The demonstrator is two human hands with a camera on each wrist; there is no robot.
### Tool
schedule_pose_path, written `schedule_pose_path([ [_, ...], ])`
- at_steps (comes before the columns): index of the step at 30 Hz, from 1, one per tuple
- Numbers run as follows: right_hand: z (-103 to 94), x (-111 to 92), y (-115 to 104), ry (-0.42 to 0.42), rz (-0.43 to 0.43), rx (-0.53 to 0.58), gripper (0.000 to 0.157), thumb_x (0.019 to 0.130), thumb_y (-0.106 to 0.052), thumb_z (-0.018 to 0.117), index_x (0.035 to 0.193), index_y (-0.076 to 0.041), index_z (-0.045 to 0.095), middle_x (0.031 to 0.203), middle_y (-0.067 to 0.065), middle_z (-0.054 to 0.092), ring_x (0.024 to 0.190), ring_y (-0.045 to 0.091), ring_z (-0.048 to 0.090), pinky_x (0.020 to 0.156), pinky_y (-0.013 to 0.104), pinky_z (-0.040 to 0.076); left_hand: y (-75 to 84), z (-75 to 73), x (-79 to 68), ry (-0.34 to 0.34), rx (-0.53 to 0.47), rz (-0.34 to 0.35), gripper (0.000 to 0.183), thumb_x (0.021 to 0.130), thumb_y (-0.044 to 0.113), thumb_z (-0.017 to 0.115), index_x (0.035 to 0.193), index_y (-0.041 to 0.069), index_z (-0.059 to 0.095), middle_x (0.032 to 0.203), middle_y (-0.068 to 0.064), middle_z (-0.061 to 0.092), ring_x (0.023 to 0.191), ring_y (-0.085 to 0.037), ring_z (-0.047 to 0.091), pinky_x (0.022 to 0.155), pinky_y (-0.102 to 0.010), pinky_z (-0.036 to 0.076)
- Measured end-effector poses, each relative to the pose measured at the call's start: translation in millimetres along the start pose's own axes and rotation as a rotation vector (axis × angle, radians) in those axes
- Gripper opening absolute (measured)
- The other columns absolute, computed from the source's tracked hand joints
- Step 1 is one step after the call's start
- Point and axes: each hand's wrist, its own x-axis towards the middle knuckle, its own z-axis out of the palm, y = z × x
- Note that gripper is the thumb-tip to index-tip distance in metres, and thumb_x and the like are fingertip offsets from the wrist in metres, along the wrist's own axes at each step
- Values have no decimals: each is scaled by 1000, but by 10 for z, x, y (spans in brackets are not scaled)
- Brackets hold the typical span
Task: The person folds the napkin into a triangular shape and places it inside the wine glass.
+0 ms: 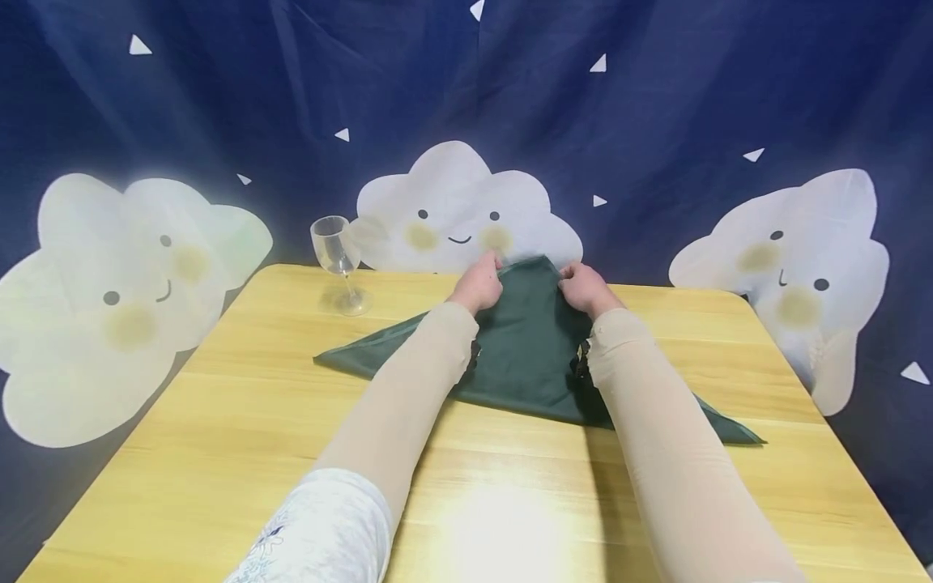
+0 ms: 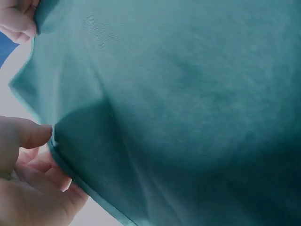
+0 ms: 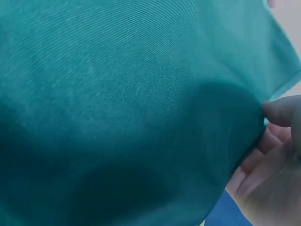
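A dark green cloth napkin (image 1: 521, 348), folded to a triangle, spans the middle of the table with its peak toward the far edge. My left hand (image 1: 479, 283) pinches the napkin's left slanting edge close to that peak. On the opposite slanting edge, my right hand (image 1: 585, 289) pinches the cloth between thumb and fingers. The left wrist view shows the left thumb (image 2: 37, 135) over the hem with the fingers beneath. In the right wrist view the right thumb (image 3: 277, 111) presses the hem the same way. Both long corners of the napkin stretch out sideways under my forearms.
A clear stemmed wine glass (image 1: 338, 257) stands upright near the table's far left edge, left of the napkin. The wooden table (image 1: 219, 421) reaches to a dark blue curtain (image 1: 525, 89) printed with smiling clouds and small white triangles.
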Motion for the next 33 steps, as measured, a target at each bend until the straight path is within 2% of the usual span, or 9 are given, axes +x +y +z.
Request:
schedule_pose_path([
  [3, 39, 15, 21, -14, 11, 6, 36, 99, -5, 44, 132, 7, 50, 136, 27, 51, 125, 40, 49, 106, 52, 40, -28, 38, 3, -32, 15, 24, 29, 96, -3, 46, 124, 6, 48, 121, -11, 58, 110, -25, 55, 97, -36, 44],
  [5, 60, 15, 38, -19, 9, 5, 41, 96, -2, 43, 136, 7, 48, 137, 28, 51, 127, 41, 48, 107, 51, 39, -36, 57, -3, -74, 36, 58, 29, 96, -4, 47, 123, 4, 53, 124, -12, 58, 114, -25, 54, 101, -35, 42],
  [9, 88, 2, 73, -29, -8, -10, 49, 91, 3, 40, 139, 5, 47, 136, 28, 52, 125, 40, 50, 106, 50, 40, -60, 81, -23, -163, 105, 126, 40, 97, -7, 43, 132, 2, 60, 141, -13, 54, 132, -24, 47, 112, -33, 35],
  [13, 89, -25, 91, -46, -31, -40, 55, 91, 5, 37, 145, -1, 45, 142, 25, 50, 129, 41, 49, 106, 51, 41, -93, 105, -35, -221, 178, 174, 49, 99, -7, 40, 145, 2, 52, 157, -13, 39, 147, -24, 33, 118, -33, 25],
  [17, 75, -34, 91, -77, -102, -148, 57, 90, 5, 37, 146, -1, 49, 146, 26, 48, 136, 42, 43, 111, 52, 36, -101, 118, -32, -253, 237, 196, 51, 100, -4, 41, 151, 0, 43, 160, -15, 34, 149, -26, 29, 119, -33, 22],
  [21, 76, -15, 85, -126, -167, -257, 57, 91, 5, 38, 148, 2, 48, 149, 28, 44, 142, 41, 36, 115, 50, 30, -96, 129, -34, -269, 301, 157, 53, 102, 3, 46, 154, 2, 38, 161, -13, 34, 149, -26, 29, 119, -37, 24],
  [27, 81, -18, 27, -170, -164, -351, 62, 93, 5, 37, 155, -1, 37, 154, 28, 38, 143, 45, 31, 116, 52, 27, -84, 124, -45, -252, 358, 76, 58, 102, 13, 54, 157, 7, 35, 164, -9, 28, 150, -30, 25, 117, -51, 25],
  [33, 49, -125, -27, -233, -179, -458, 62, 98, -3, 46, 158, -2, 29, 160, 28, 22, 144, 52, 21, 116, 57, 23, -78, 50, -153, -277, 384, 3, 63, 103, 27, 58, 159, 13, 32, 165, -13, 22, 149, -35, 23, 115, -55, 26],
])
